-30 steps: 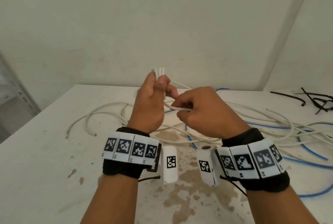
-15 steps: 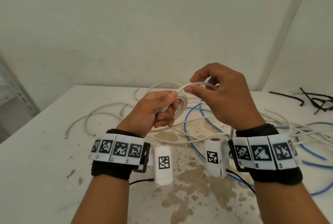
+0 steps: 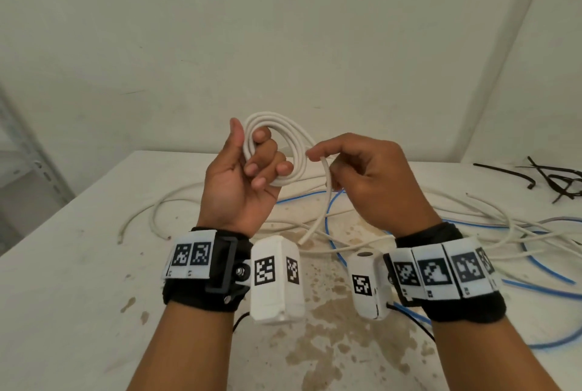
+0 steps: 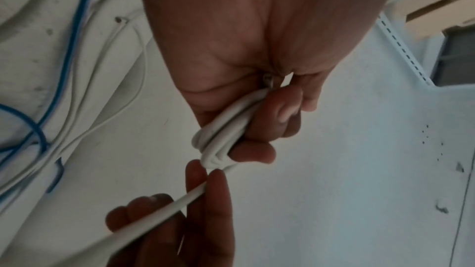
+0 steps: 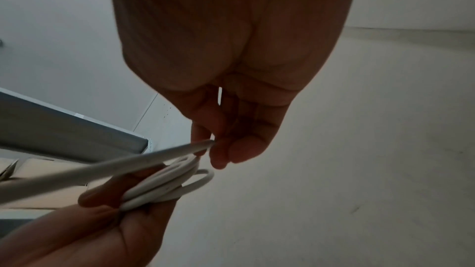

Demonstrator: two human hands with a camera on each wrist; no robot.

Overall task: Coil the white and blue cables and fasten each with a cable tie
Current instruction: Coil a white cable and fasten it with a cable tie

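Roughly, by size: white stained worktop [image 3: 78, 264] in a corner of plain white walls, brown blotches along its near middle.

Loose white round cables [image 3: 176, 201] sprawled across worktop centre and right, tangled with thin blue cables [image 3: 535, 268]; blue ones loop under the white and run off to the right edge. One cut white end lying at far left of the mess.

Left hand [image 3: 239, 176] raised above worktop, palm toward camera, thumb up, fingers curled through a small coil of white cable [image 3: 296, 145] of several turns, clamped between fingers and palm. Left-wrist view: turns bunched tight under fingers [image 4: 272, 117].

Right hand [image 3: 371, 183] just beside the coil, back up, forefinger and thumb pinching the free tail of same white cable [image 3: 327, 195]. Tail hanging down from the pinch, cut end just above worktop, between the two wrists. Right-wrist view: tail runs out from fingertips [image 5: 218, 161], coil directly below, touching or nearly.

Black wristbands with white marker tiles [image 3: 192, 255] on both wrists, white camera pods on inner sides.

Pile of black cable ties [image 3: 554, 179] at far right of worktop, well apart from both hands.

Grey metal shelf upright [image 3: 28, 167] at left edge, off the worktop.
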